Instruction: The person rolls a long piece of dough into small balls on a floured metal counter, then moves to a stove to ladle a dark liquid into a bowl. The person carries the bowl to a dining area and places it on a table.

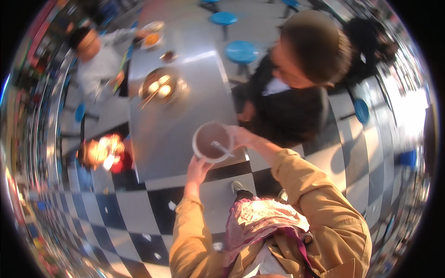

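Between my two hands is a round white bowl [195, 147] filled with a brownish liquid [210, 137]. A pale spoon [222, 148] rests in it, its handle over the near right rim. My left hand [199, 169] grips the bowl's near left side from below. On the right side, my right hand [241, 137] holds the rim. The bowl is over the near end of a stainless-steel table [174, 139]; whether it touches the top I cannot tell. Farther along stands a round steamer or dish [147, 78] with several white buns [164, 91] and a pair of chopsticks [149, 98] across it.
One person in dark clothes [292, 107] is close at the table's right side. Another in a light top [100, 66] sits at the far left, near a bowl of orange food [151, 39]. A small sunlit person [121, 163] is at the near left. Blue stools [241, 52] line the right.
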The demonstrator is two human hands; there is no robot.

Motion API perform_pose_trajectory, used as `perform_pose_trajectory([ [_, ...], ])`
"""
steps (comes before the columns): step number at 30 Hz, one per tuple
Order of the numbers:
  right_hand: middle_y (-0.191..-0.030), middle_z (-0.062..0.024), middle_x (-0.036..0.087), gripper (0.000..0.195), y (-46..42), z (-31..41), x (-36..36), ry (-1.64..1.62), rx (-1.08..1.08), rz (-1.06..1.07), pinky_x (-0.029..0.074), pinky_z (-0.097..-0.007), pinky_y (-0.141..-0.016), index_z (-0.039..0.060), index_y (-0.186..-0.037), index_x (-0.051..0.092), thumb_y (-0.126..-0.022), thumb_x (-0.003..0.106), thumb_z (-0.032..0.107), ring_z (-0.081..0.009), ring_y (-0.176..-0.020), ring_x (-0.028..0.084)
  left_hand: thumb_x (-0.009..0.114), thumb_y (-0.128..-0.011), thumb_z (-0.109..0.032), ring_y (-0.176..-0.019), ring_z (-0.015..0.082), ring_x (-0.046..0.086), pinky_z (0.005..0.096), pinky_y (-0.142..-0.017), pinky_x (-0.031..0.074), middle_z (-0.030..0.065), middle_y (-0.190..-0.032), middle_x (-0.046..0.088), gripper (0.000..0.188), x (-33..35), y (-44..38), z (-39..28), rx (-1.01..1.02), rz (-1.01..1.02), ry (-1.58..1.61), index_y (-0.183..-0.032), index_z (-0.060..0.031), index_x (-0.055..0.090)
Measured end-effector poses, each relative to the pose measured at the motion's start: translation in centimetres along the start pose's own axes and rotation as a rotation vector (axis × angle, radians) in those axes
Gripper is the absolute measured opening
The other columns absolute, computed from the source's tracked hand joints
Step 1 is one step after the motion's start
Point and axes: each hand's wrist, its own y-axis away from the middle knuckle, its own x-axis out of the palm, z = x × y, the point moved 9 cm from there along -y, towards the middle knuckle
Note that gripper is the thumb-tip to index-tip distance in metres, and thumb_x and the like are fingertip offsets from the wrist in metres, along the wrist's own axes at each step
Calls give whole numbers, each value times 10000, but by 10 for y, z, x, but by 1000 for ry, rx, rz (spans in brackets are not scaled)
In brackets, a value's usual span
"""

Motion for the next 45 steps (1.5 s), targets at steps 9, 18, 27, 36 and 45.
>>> perform_pose_trajectory([
  [9, -862, -98, 682, 149, 337, -19, -29, 94, 321, -3, 536, -411, -742, 48, -882, 657, -950, 565, 142, -203, -839, 664, 610, -915, -134, -538, 144, 626, 261, -430, 477, 77, -794, 707, 234, -91, 152, 159, -379, -345, -355, -1112, -23, 668],
  [18, -719, -102, 743, 181, 1017, -209, -236, -124, 965, -1213, 578, -370, -682, 52, -814, 764, -849, 636, 176, -230, -673, 729, 629, -842, -146, -574, 160, 636, 310, -520, 497, 107, -758, 720, 192, 332, 140, 423, -445, 453, -1634, -911, 8, 720],
  [27, -757, -216, 709, 253, 1504, -277, -222, -290, 1426, -1844, 555, -432, -739, -41, -779, 719, -807, 730, 210, -361, -759, 715, 561, -828, -27, -484, 198, 577, 320, -427, 439, 132, -625, 627, 178, 774, 65, 668, -306, 698, -1883, -721, 64, 670],
  [36, -1184, -301, 692, 572, 1667, -257, -76, -1133, 1766, -2026, 537, -452, -982, -91, -1141, 691, -752, 829, 305, -408, -1168, 662, 610, -938, -114, -568, 171, 685, 293, -558, 551, 93, -681, 703, 198, 1299, 179, 1123, -17, 1451, -1810, -872, 15, 744],
  [45, -1053, -261, 739, 466, 1852, -356, -152, -1533, 1902, -1918, 585, -438, -869, -81, -1024, 729, -696, 840, 231, -345, -1014, 734, 689, -892, -239, -834, 382, 720, 440, -746, 580, 185, -857, 735, 199, 1690, 582, 1488, 629, 2242, -1415, -901, -57, 767],
])
